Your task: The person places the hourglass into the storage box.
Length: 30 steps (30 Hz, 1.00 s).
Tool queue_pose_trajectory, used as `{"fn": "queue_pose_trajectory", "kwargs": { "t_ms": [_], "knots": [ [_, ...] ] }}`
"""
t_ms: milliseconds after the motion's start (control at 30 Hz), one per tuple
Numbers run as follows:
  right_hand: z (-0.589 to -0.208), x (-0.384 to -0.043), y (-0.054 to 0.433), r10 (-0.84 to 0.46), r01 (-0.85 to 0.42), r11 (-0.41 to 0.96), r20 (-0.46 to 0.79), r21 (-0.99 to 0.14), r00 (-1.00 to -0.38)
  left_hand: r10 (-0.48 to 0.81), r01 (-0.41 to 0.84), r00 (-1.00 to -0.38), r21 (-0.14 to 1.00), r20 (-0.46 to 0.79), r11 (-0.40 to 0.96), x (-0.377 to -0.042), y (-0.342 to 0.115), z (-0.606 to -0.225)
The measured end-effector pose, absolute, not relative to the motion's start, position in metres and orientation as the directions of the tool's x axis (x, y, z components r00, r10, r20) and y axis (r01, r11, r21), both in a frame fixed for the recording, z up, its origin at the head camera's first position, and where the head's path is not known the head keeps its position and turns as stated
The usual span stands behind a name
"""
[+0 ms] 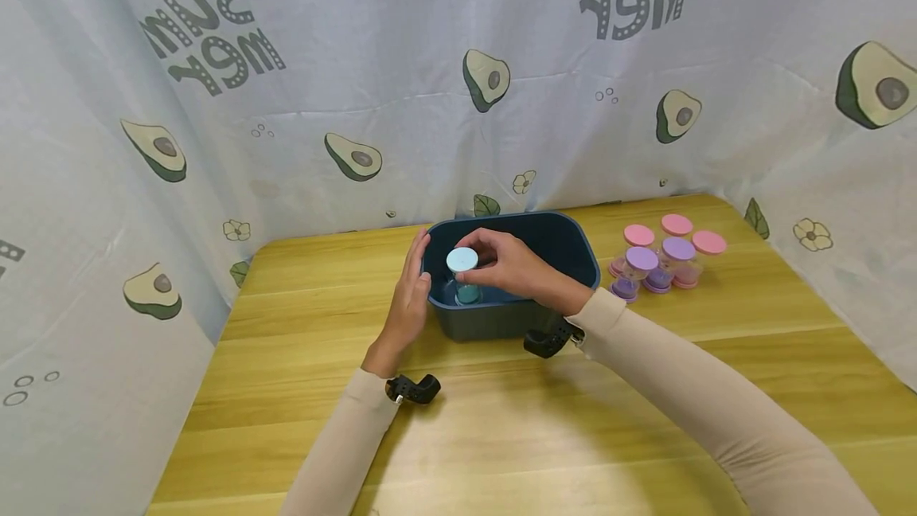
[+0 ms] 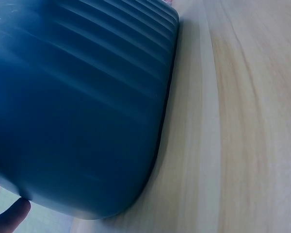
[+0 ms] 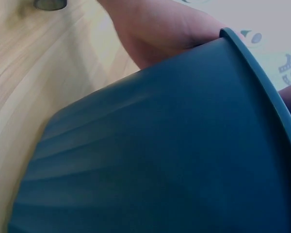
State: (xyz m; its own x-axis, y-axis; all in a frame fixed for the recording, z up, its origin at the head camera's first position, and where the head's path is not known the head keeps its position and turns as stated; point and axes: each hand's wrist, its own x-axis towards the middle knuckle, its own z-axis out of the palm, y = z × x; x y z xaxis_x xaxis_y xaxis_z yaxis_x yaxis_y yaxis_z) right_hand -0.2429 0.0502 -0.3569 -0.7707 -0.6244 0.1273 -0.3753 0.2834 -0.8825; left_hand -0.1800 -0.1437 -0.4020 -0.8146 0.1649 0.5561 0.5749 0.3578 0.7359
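Observation:
In the head view my right hand [image 1: 505,261] reaches over the near rim of a dark blue plastic bin [image 1: 501,323]. Its thumb and fingers pinch a small hourglass with a light blue cap [image 1: 462,259] and teal sand, upright inside the bin's left end. My left hand [image 1: 410,301] lies along the outside of the bin's left end, fingers straight and pointing up. The left wrist view shows the bin's ribbed side [image 2: 97,97] with left fingertips [image 2: 12,216] at its edge. In the right wrist view the bin wall [image 3: 136,155] hides most of the right hand.
Right of the bin several more hourglasses stand close together on the wooden table [image 1: 301,388], with pink caps [image 1: 677,224] and purple caps [image 1: 641,259]. A curtain [image 1: 415,102] printed with avocados hangs right behind the table's back edge. Each wrist carries a black camera [image 1: 548,341].

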Motion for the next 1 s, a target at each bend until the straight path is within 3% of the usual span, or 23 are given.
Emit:
{"fn": "queue_pose_trajectory", "kwargs": {
  "t_ms": [567,1000],
  "knots": [
    [-0.3636,-0.2521,0.0497,-0.732,-0.403,0.326,0.041,-0.855,-0.68,0.169,0.579,-0.813,0.741,0.557,0.341,-0.181,-0.1435,-0.4037],
    [-0.3636,-0.2509,0.0482,-0.725,-0.315,0.422,-0.108,-0.85,-0.68,0.166,0.574,-0.816,0.738,0.555,0.356,-0.1795,-0.1427,-0.4013]
  ]
}}
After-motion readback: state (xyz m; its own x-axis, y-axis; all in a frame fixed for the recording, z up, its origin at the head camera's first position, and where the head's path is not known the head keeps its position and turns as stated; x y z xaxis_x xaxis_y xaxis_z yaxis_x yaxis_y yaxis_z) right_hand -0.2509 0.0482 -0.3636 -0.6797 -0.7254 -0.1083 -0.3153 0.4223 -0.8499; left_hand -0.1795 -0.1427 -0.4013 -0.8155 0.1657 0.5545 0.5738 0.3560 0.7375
